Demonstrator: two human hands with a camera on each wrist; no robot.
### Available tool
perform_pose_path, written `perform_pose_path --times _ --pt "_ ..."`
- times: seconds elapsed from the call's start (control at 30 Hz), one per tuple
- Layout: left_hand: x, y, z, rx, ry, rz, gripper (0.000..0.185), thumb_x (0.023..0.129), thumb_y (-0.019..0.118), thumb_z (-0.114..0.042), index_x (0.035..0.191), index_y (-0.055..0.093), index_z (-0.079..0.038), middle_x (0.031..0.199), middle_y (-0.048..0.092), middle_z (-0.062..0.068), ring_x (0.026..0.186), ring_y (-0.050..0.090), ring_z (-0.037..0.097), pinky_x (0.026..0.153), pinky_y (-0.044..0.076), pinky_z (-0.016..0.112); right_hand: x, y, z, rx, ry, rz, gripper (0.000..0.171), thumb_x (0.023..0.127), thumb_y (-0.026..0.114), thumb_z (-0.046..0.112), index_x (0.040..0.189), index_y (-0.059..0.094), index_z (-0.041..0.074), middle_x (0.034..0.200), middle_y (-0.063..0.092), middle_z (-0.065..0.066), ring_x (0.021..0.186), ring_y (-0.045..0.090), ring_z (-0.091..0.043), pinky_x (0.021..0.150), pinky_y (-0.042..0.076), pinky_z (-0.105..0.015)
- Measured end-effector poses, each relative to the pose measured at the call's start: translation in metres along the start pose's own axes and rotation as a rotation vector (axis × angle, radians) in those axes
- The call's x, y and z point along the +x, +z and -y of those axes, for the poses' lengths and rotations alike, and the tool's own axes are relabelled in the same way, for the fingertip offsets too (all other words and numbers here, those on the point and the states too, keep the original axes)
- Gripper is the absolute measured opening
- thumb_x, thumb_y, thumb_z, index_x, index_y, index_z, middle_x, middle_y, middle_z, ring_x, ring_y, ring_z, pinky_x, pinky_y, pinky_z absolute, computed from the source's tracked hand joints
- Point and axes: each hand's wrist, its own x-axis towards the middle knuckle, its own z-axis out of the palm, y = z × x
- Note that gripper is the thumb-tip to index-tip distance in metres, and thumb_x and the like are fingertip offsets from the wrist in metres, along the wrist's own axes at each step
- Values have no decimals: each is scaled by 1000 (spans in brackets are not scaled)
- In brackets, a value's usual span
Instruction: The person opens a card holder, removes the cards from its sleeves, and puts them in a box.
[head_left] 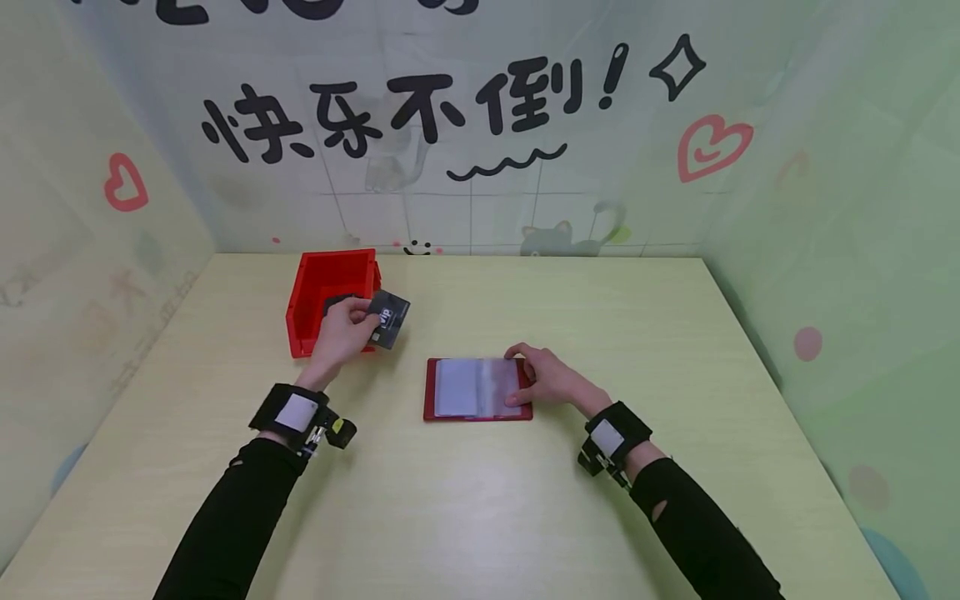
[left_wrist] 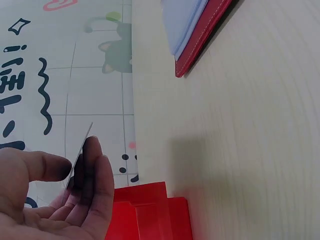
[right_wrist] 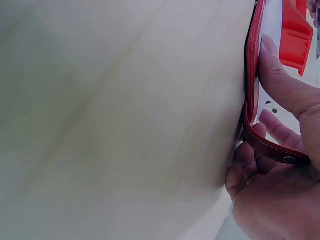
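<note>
A dark card (head_left: 390, 320) lettered "VIP" is pinched between the thumb and fingers of my left hand (head_left: 347, 332), over the right side of a red bin (head_left: 299, 308). In the left wrist view this card (left_wrist: 86, 134) appears edge-on. Something dark lies in the bin, partly hidden by the hand. At mid-table a red card holder (head_left: 430, 392) lies spread, showing its clear sleeves (head_left: 456, 387). My right hand (head_left: 553, 379) grips the holder's right edge, thumb on the sleeve side. A strap with a snap (right_wrist: 275, 151) passes by the palm in the right wrist view.
Under everything is a pale wooden table (head_left: 480, 500). A printed cloth backdrop (head_left: 450, 217) stands along its far edge, with cloth sides to left and right. Both wrists carry strapped black camera mounts (head_left: 618, 432).
</note>
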Motion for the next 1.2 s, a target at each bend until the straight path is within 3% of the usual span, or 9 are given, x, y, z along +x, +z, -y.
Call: perform_pose_path --times 0.17,0.27,0.37,0.43,0.57,0.67,0.83,1.0,1.2 --pt "1 -9 -1 -36 -9 -84 50 104 46 -20 149 40 1 144 53 25 121 56 38 101 53 46 0 0 1 7 7 3 68 81 85 25 137 50 7 85 45 -6 86 46 -19 72 37 -29" --pt "3 -16 -2 -30 -2 -159 51 104 45 -22 149 40 1 143 53 26 119 56 37 91 55 34 -1 -1 1 7 9 2 68 81 85 25 137 50 8 85 46 -6 86 46 -20 72 37 -29" --pt "5 -24 -2 -30 -12 -225 51 104 44 -22 150 39 0 142 52 26 117 55 37 76 49 21 -1 -1 1 4 8 0 68 81 85 25 137 50 8 85 45 -6 86 45 -19 72 37 -29" --pt "7 -29 -1 -42 -21 -250 52 104 43 -22 152 37 -1 142 51 27 117 55 37 73 50 18 -1 -1 0 4 6 0 68 81 85 25 137 50 8 85 45 -5 85 45 -19 72 37 -29" --pt "9 -34 2 -76 -27 -258 55 104 42 -17 155 28 -4 144 47 29 118 57 40 83 59 34 -1 -1 0 6 1 -3 68 81 85 25 137 50 7 84 45 -5 84 45 -19 72 36 -29" --pt "12 -32 8 -71 -4 -275 55 102 44 -12 154 27 -4 146 46 30 120 58 44 93 56 50 -2 -1 1 6 -2 -3 68 81 85 24 137 50 7 83 45 -5 83 45 -18 71 37 -28" --pt "20 -23 22 70 35 -325 41 100 43 -7 139 50 5 141 54 30 117 56 44 98 52 53 -2 -1 0 7 9 1 68 82 85 24 137 50 7 83 46 -5 84 45 -19 72 37 -29" --pt "28 -15 32 197 13 -269 41 99 39 -8 131 60 6 135 58 29 103 56 40 80 50 44 -2 -1 -1 9 18 1 67 82 85 24 137 50 8 85 45 -5 86 45 -19 72 37 -28" --pt "34 -13 33 230 -86 -149 44 100 37 -13 137 53 7 138 55 29 109 56 40 95 51 51 -2 -2 1 2 6 -1 68 81 85 24 136 50 7 84 44 -6 85 45 -19 71 36 -28"
